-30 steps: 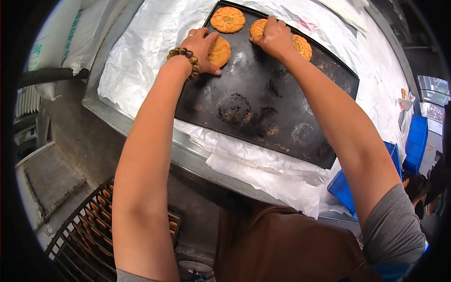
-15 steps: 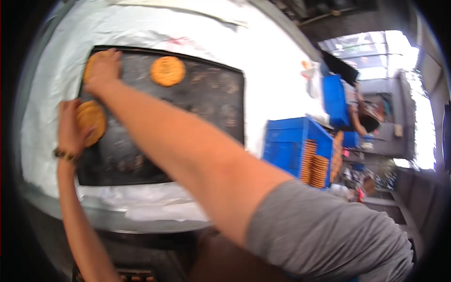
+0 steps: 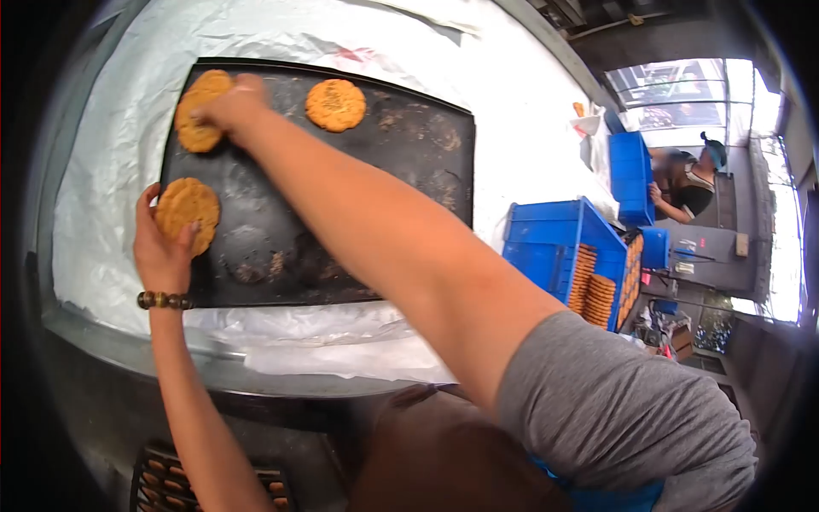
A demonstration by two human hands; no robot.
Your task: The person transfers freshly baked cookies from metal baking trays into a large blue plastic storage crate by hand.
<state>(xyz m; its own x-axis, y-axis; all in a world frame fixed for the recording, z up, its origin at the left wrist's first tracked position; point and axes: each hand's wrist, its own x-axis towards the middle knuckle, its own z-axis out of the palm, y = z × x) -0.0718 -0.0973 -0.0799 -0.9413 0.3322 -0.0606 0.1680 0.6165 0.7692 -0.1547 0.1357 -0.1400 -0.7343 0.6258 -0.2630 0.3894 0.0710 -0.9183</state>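
My left hand [image 3: 166, 252], with a beaded bracelet on its wrist, is closed round the edge of a golden-brown round cookie [image 3: 188, 209], thumb on top. Whether more cookies lie under it is hidden. My right hand [image 3: 236, 109] grips a cookie [image 3: 196, 130] at the upper left corner of the black baking tray [image 3: 341, 179], its thumb on the face and the other fingers largely out of sight. Another cookie [image 3: 212, 84] overlaps that one. Farther right on the tray lies a single cookie [image 3: 335, 105] with dark specks in its middle.
White sheeting [image 3: 520, 102] covers the table around the tray. To the right, a blue crate [image 3: 542, 239] holds stacked cookies [image 3: 600, 299]; another blue crate [image 3: 630, 175] stands behind it. A co-worker [image 3: 695, 192] is in the background. A dark rack [image 3: 153, 478] sits below the table's edge.
My right hand has shifted off the corner cookie's top to its side, so two overlapping cookies now show. My left hand still holds its cookie, now showing face-on. The whole view has shifted.
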